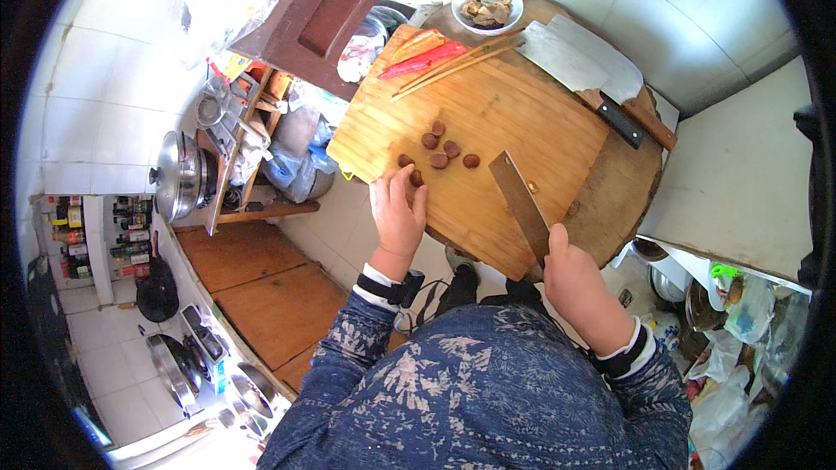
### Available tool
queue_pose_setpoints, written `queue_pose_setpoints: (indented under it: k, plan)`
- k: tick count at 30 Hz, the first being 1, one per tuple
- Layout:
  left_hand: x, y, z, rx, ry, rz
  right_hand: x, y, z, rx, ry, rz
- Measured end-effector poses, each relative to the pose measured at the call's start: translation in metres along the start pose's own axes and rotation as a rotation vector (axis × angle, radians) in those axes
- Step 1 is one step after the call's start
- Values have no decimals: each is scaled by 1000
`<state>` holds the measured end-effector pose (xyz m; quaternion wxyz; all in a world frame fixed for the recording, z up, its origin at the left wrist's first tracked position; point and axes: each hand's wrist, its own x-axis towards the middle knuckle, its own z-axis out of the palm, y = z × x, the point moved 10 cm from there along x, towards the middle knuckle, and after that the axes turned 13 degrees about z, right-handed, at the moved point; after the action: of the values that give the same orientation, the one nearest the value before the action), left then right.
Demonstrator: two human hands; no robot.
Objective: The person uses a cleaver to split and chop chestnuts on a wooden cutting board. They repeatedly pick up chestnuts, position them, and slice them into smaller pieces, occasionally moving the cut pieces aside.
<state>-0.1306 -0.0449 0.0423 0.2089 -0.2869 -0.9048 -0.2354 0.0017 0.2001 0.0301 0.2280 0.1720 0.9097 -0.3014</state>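
My left hand (400, 209) is at the near left edge of the wooden cutting board (522, 117), thumb and forefinger around a small round brown slice (417, 178). Another brown slice (405, 160) lies just beyond those fingertips. Several more brown slices (439, 160), which look like sausage, are scattered on the middle of the board. My right hand (575, 281) grips the handle of a cleaver (519, 202), its blade over the board's right part, pointing away from me. Beside the blade is a small shiny tan piece (532, 187).
Chopsticks (457, 70) and red and orange packets (424, 62) lie on the board's far end. Two more cleavers (581, 55) rest on the round wooden block (630, 189) under the board. A white bowl (486, 6) with brown pieces stands behind. A brown chair back (333, 19) leans at upper left.
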Motion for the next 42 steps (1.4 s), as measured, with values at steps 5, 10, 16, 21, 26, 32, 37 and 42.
queue_pose_setpoints:
  k: [5, 10, 16, 21, 26, 32, 37, 42]
  plan:
    - [6, 85, 29, -228, -166, 420, 8, 4, -9, 70, 38, -8]
    - [7, 129, 68, -255, -276, 502, 15, -1, -25, 45, 127, 24]
    - [11, 116, 64, -370, -232, 416, 9, -3, -43, 101, 139, 43]
    - [28, 48, 26, -205, -44, 155, 5, 1, -45, 140, 102, 64]
    - [44, 23, 23, -48, -143, 125, -2, 1, -45, 170, 110, 20]
    - [7, 90, 62, -597, -563, 260, -7, 3, -42, 168, 89, -12]
    - [13, 85, 47, -544, -229, 144, -10, 4, -28, 48, 3, -10]
    - [4, 87, 34, -483, -174, 209, -19, -13, -30, -47, 17, -170]
